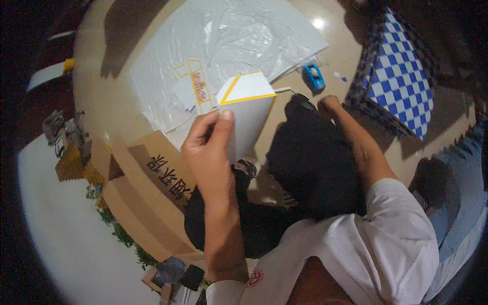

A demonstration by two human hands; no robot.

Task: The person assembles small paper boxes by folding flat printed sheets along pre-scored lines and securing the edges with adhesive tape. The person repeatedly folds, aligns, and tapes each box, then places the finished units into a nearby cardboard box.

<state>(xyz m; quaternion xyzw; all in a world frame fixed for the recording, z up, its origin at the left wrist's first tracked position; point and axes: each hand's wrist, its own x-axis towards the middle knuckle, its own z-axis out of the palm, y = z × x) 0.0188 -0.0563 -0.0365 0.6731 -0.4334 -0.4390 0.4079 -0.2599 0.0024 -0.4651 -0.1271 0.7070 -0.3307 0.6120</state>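
Note:
Between the thumb and fingers of my left hand (209, 140) is a folded white paper piece (246, 109) with yellow lines along its top edges. It stands up from the pinch, over a large white plastic-covered sheet on the floor. My right hand (330, 104) is low beside my dark-clad right knee, its fingers curled in. Whatever they may hold is hidden. Just beyond that hand lies a blue tape dispenser (313, 77). A thin white strip (285, 90) shows between the paper piece and my right shoe.
The plastic-covered sheet (264, 30) spreads ahead, with a yellow-edged printed paper (198, 84) on it. An open cardboard box (145, 198) stands at my left, beside green plants (124, 236). On the right is a blue-and-white checkered panel (401, 76). Small scraps (339, 76) lie near the dispenser.

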